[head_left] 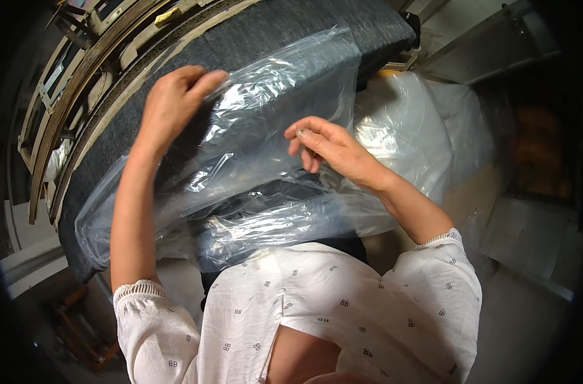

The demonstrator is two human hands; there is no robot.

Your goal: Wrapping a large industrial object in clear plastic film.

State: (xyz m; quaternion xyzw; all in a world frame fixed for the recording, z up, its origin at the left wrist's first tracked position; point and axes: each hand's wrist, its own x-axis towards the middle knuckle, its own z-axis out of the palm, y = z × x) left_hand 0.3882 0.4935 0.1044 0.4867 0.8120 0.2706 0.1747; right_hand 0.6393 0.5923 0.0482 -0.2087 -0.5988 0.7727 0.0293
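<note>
A clear, shiny plastic film (275,83) spreads in loose folds over a dark grey padded cloth surface (381,29). At the film's upper left edge is my left hand (176,105), thumb and fingers closed on that edge; the fingertips are slightly blurred. To its right, my right hand (326,144) hovers above the film, fingers loosely curled and apart, with nothing in them. Nearer my body, a bunched part of the film (272,224) lies across my lap, against the white printed shirt.
Along the far left runs a curved wooden frame (86,89) with a small yellow piece (168,16) on it. More whitish plastic sheeting (400,128) is heaped to the right. A grey metal panel (483,48) stands at the back right.
</note>
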